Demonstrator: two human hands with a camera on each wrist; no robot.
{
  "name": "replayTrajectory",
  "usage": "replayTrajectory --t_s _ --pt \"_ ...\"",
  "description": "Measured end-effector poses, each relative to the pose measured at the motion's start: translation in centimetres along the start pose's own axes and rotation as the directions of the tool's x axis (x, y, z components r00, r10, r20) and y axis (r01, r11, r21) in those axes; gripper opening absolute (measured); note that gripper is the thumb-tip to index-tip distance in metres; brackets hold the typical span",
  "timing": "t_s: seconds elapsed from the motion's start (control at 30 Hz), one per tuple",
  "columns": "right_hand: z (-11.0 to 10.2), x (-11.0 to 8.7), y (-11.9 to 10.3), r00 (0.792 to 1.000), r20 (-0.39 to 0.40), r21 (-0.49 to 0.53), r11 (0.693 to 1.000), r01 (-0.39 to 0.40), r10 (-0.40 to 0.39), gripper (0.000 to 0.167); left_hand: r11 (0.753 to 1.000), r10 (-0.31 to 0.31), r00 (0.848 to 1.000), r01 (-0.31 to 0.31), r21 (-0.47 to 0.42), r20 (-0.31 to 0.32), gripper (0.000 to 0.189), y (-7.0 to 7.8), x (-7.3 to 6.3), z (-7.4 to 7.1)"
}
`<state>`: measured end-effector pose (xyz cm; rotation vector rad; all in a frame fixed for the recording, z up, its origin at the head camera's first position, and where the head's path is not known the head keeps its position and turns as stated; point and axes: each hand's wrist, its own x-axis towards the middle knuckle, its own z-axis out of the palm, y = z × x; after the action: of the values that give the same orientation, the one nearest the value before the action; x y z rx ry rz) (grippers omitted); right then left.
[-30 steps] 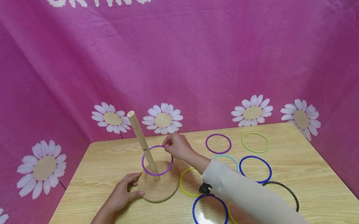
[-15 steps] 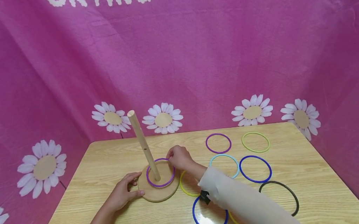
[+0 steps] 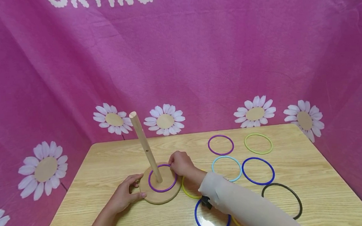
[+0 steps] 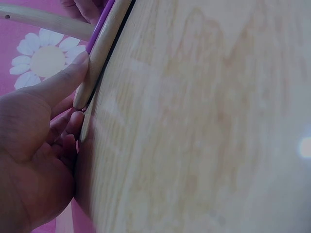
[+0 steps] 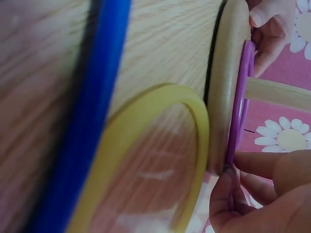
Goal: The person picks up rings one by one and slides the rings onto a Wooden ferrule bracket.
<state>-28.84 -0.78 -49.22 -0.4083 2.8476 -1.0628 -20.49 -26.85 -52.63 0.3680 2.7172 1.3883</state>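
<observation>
A wooden ring stand point(image 3: 161, 198) has a round base and an upright post point(image 3: 143, 140). My left hand point(image 3: 122, 195) grips the base's left edge, thumb on top and fingers curled at the rim, as the left wrist view shows on the base edge point(image 4: 103, 48). Around the post, a purple ring point(image 3: 162, 191) lies low over the base. Thumb and fingertips of my right hand point(image 3: 182, 163) pinch that ring on its right side. Seen from the right wrist, the purple ring point(image 5: 237, 116) lies along the base's top face.
Beside the base lies a yellow ring point(image 3: 189, 195), partly under my right wrist. Farther right on the table point(image 3: 114, 153) are a light blue ring point(image 3: 225, 156), a black ring point(image 3: 280, 184), several others. My right sleeve point(image 3: 239, 200) covers part of another yellow ring point(image 3: 239, 225).
My right hand has moved down with the purple ring, from partway up the post to the base. The left hand has stayed in place on the base.
</observation>
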Motion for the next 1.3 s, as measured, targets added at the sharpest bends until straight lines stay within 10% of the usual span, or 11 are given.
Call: replayTrajectory --t_s 0.7,1.3 --pt "-2.2 -0.4 1.7 0.989 -0.039 0.101 0.984 0.148 -0.144 0.008 1.0 -0.021 1.0 0.021 -0.016 -0.007 0.075 0.0 0.0 0.2" --pt "-8.2 0.6 7.9 0.988 -0.139 0.22 0.971 0.096 -0.066 0.018 1.0 0.004 1.0 -0.004 -0.027 -0.025 0.071 0.2 -0.1 0.2"
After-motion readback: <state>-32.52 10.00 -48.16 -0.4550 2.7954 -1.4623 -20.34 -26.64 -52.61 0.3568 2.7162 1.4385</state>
